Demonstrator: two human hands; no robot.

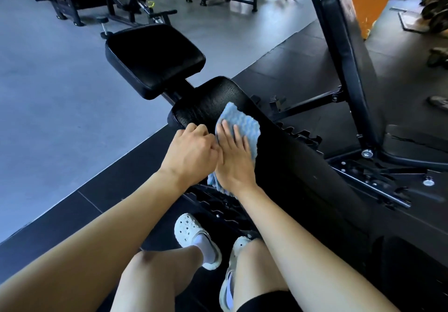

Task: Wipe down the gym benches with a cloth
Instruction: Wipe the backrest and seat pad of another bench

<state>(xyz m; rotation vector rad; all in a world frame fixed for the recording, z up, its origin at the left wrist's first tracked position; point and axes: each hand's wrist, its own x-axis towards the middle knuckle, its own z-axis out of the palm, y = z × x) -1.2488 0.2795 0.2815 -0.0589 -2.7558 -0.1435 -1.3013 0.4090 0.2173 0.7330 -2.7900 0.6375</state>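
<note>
A black gym bench is seen from above. To wipe well, it seems best to keep the palm flat and the cloth spread. Overlapping strokes should run along the back pad (278,147) toward the seat pad (155,59) at eleven o'clock, edges included.

The left hand (191,151), at centre, curls its fingers at the back pad's left edge. Whether it grips pad or cloth corner cannot be told. Just right of it, the blue cloth (242,122) lies on the back pad. The right hand (234,159) presses it flat, fingers straight, clasping nothing. Another bench (344,52) stands at two o'clock.
</note>
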